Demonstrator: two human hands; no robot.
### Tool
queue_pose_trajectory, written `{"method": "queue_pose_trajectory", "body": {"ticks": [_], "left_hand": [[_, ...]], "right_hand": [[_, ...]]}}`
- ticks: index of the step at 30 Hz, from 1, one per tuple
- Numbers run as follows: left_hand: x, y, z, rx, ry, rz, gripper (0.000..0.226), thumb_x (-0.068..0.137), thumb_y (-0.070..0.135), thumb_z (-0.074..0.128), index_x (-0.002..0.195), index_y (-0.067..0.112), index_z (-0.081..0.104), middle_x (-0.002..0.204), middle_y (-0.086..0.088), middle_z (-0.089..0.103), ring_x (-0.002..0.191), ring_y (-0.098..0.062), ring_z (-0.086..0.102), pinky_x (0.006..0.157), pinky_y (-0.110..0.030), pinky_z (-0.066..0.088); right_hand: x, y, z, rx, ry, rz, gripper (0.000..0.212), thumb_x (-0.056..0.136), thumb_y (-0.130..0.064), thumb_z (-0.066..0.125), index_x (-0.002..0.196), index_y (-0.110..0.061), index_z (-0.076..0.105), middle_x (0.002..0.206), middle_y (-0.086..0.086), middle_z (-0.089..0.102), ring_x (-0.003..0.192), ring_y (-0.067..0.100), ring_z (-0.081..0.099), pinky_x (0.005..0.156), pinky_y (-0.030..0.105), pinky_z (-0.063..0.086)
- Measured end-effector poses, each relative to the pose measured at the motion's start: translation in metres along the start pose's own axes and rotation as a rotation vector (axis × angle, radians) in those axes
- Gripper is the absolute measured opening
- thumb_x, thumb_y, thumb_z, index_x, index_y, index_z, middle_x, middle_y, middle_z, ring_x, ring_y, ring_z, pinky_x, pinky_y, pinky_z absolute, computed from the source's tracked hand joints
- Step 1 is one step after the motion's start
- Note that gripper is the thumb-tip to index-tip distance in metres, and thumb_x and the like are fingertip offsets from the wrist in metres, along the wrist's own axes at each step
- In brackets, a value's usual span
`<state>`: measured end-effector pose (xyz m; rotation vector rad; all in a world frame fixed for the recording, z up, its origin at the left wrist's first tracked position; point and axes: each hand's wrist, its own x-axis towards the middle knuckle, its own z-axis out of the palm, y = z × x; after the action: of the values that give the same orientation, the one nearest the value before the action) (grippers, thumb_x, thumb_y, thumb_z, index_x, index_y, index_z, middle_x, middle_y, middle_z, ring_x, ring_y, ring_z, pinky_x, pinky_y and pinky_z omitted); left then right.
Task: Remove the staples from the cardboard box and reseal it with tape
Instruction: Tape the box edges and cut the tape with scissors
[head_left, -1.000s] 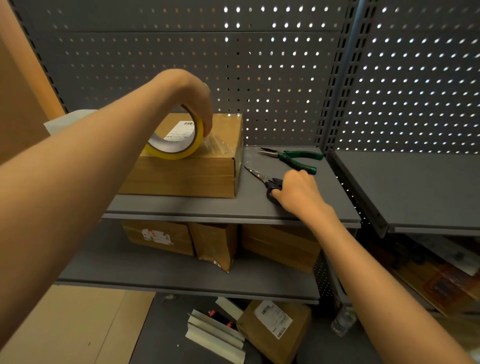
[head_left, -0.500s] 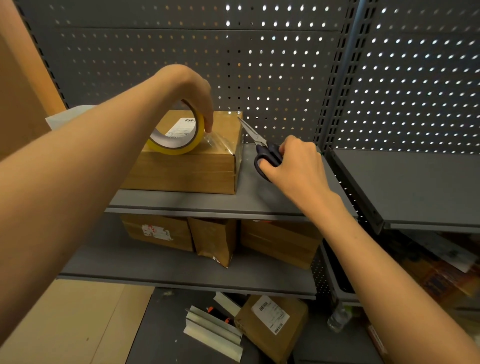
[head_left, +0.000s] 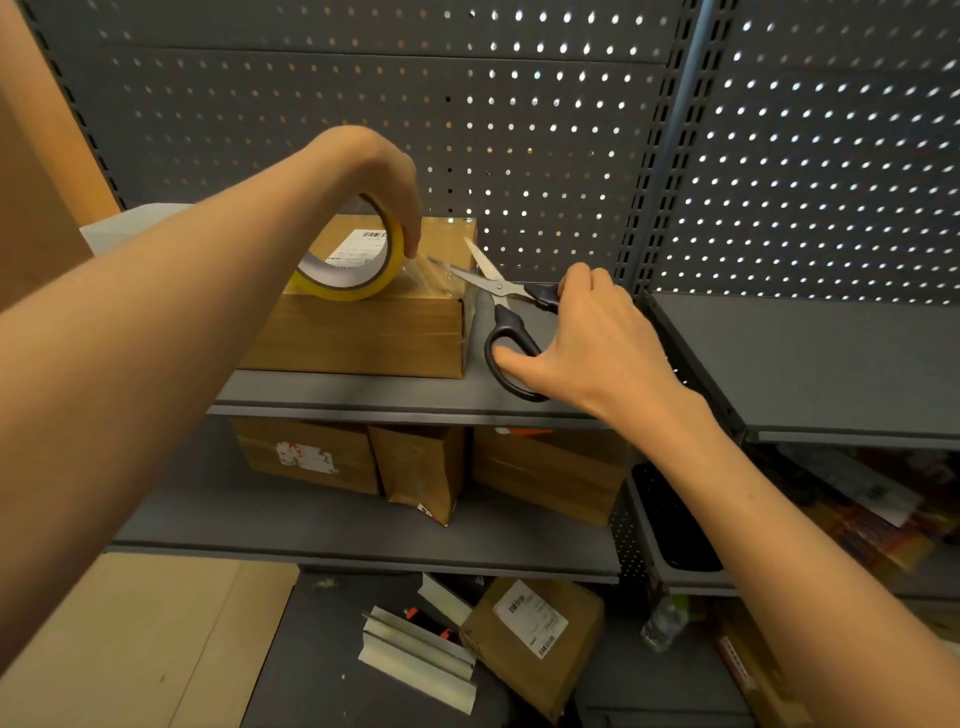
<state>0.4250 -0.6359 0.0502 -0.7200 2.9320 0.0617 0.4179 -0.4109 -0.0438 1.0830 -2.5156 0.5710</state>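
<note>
A brown cardboard box (head_left: 363, 338) lies on the grey upper shelf (head_left: 415, 395). My left hand (head_left: 379, 176) holds a yellow-rimmed roll of clear tape (head_left: 358, 270) upright on the box top. A strip of clear tape (head_left: 431, 270) runs from the roll toward the box's right edge. My right hand (head_left: 592, 338) grips black-handled scissors (head_left: 511, 322). Their blades are spread, with the tips at the tape strip over the box's right end.
Perforated grey panels form the back wall. Three brown parcels (head_left: 545, 478) stand on the lower shelf (head_left: 363, 535). A labelled box (head_left: 530, 639) and pale metal strips (head_left: 415, 654) lie on the floor. Another grey shelf (head_left: 805, 364) extends to the right.
My right hand lifted the scissors off the shelf, swung them left toward the box and spread the blades at the tape strip. My left hand kept the roll on the box.
</note>
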Motion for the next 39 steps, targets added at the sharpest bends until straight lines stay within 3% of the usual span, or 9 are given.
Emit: {"method": "queue_pose_trajectory", "body": {"ticks": [8,16,21,25,30,35,39], "left_hand": [[-0.002,0.0,-0.002,0.001,-0.013,-0.001,0.05,0.078,0.03,0.072,0.119,0.004,0.059,0.123,-0.014,0.058,0.113,-0.036,0.052,0.101,-0.048,0.042],[-0.004,0.001,-0.001,0.029,0.008,0.002,0.052,0.078,0.032,0.072,0.119,0.004,0.059,0.123,-0.013,0.057,0.113,-0.035,0.052,0.1,-0.045,0.043],[-0.005,0.0,-0.001,0.03,0.02,0.014,0.053,0.08,0.031,0.071,0.122,0.004,0.057,0.126,-0.014,0.056,0.115,-0.035,0.051,0.102,-0.045,0.042],[-0.004,0.0,0.0,0.041,0.02,0.028,0.051,0.081,0.03,0.07,0.123,0.004,0.057,0.126,-0.014,0.056,0.115,-0.035,0.051,0.101,-0.045,0.042],[-0.004,0.002,0.0,0.06,0.014,0.045,0.049,0.083,0.029,0.068,0.123,0.004,0.057,0.126,-0.014,0.056,0.115,-0.034,0.051,0.101,-0.043,0.043],[-0.003,0.004,-0.001,0.065,-0.004,0.067,0.046,0.085,0.026,0.066,0.124,0.005,0.056,0.126,-0.015,0.055,0.116,-0.034,0.05,0.103,-0.044,0.042],[-0.002,0.005,-0.001,0.072,-0.011,0.072,0.044,0.085,0.026,0.066,0.122,0.004,0.057,0.126,-0.015,0.055,0.116,-0.034,0.05,0.103,-0.043,0.041]], "right_hand": [[-0.015,-0.019,-0.004,-0.123,0.027,-0.077,0.065,0.07,-0.064,0.059,0.105,-0.011,0.042,0.091,0.001,0.035,0.08,0.017,0.035,0.064,0.027,0.03],[-0.007,-0.042,0.002,-0.137,0.01,-0.02,0.065,0.072,-0.061,0.061,0.108,-0.01,0.042,0.091,0.003,0.034,0.079,0.019,0.037,0.06,0.029,0.029],[-0.002,-0.051,0.003,-0.161,0.01,0.019,0.065,0.073,-0.062,0.061,0.108,-0.009,0.043,0.089,0.004,0.035,0.074,0.02,0.036,0.05,0.026,0.02],[0.001,-0.056,0.004,-0.174,-0.007,0.031,0.066,0.075,-0.061,0.06,0.109,-0.008,0.044,0.089,0.005,0.036,0.073,0.021,0.037,0.052,0.027,0.024],[0.007,-0.061,0.004,-0.161,-0.004,0.04,0.06,0.076,-0.057,0.06,0.106,-0.007,0.046,0.087,0.004,0.039,0.071,0.021,0.038,0.052,0.028,0.024],[0.012,-0.064,0.005,-0.148,0.003,0.034,0.049,0.079,-0.05,0.06,0.1,-0.008,0.047,0.084,0.004,0.041,0.068,0.021,0.039,0.043,0.024,0.015],[0.012,-0.065,0.006,-0.126,0.017,0.016,0.039,0.081,-0.041,0.063,0.085,-0.011,0.038,0.079,0.004,0.039,0.067,0.021,0.039,0.042,0.024,0.015]]}}
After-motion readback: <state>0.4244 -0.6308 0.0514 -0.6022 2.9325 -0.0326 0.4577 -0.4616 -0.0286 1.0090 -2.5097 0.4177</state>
